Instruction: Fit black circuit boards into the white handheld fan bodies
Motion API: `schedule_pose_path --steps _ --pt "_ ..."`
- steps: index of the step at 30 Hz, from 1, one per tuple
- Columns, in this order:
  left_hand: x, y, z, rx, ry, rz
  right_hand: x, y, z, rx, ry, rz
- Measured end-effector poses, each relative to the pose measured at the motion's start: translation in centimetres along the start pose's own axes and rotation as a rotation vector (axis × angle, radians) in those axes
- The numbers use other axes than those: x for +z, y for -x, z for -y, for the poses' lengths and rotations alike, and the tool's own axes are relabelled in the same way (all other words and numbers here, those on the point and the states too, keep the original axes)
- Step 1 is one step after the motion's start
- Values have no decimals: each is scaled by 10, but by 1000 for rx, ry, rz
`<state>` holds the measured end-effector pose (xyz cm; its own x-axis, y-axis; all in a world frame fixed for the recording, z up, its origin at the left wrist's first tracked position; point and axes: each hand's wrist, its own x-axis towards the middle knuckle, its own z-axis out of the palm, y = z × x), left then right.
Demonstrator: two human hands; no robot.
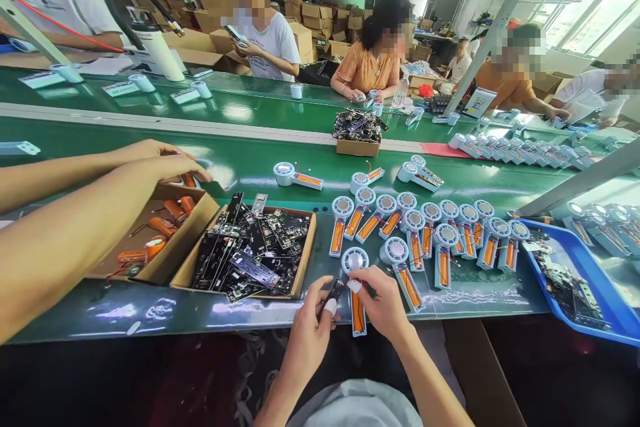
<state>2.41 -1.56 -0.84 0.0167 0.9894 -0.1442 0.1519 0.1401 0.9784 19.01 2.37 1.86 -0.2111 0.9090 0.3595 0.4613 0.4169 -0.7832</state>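
My left hand (314, 317) pinches a small black circuit board (337, 289) between thumb and fingers, just above the bench edge. Close beside it, my right hand (381, 297) is closed, its fingertips together near the board's upper end; what they grip is too small to make out. Under my right fingers lies a handheld fan (359, 321), pale blue, with a round grille head and an open handle showing an orange battery. Another such fan (409, 285) lies just right of it. White covers sit on some of my fingertips.
Left of my hands stand a cardboard box of circuit boards (306, 260) and a box of orange batteries (200, 223), with a co-worker's arms (100, 213) reaching over. Several opened fans (415, 221) lie ahead. A blue tray (607, 280) holds boards at right. People sit across the green conveyor (240, 140).
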Motion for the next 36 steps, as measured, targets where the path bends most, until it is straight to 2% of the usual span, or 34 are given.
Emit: schedule_pose_path --steps 3,6,8,12,16,19,21,24,26,28,31,36 --pt "-3 -2 -7 -79 87 95 -3 -5 3 48 -139 136" --pt "-10 -5 -13 -91 44 176 -5 -9 4 199 -225 132" --pt "-15 -6 -17 -70 -9 202 -6 -10 6 224 -198 121" --pt "-16 -5 -20 -71 -3 178 -7 -9 13 70 -63 150" --pt "-10 -2 -19 -96 93 102 -2 -6 16 -36 79 114" --pt "-6 1 -18 -64 74 13 4 -5 15 -104 265 64" --pt "-4 2 -18 -39 28 -6 6 -4 15 -179 412 62" --pt "-2 5 -19 10 -52 -32 4 -5 18 -290 613 120" --pt "-2 6 -18 49 -92 -98 0 -6 20 -344 711 156" --pt "-2 7 -17 78 -119 -158 -2 -9 22 -386 778 185" --pt "-2 9 -14 122 -197 -170 -4 -13 22 -443 844 219" --pt "0 10 -9 321 -365 -215 -2 -15 30 -489 934 263"
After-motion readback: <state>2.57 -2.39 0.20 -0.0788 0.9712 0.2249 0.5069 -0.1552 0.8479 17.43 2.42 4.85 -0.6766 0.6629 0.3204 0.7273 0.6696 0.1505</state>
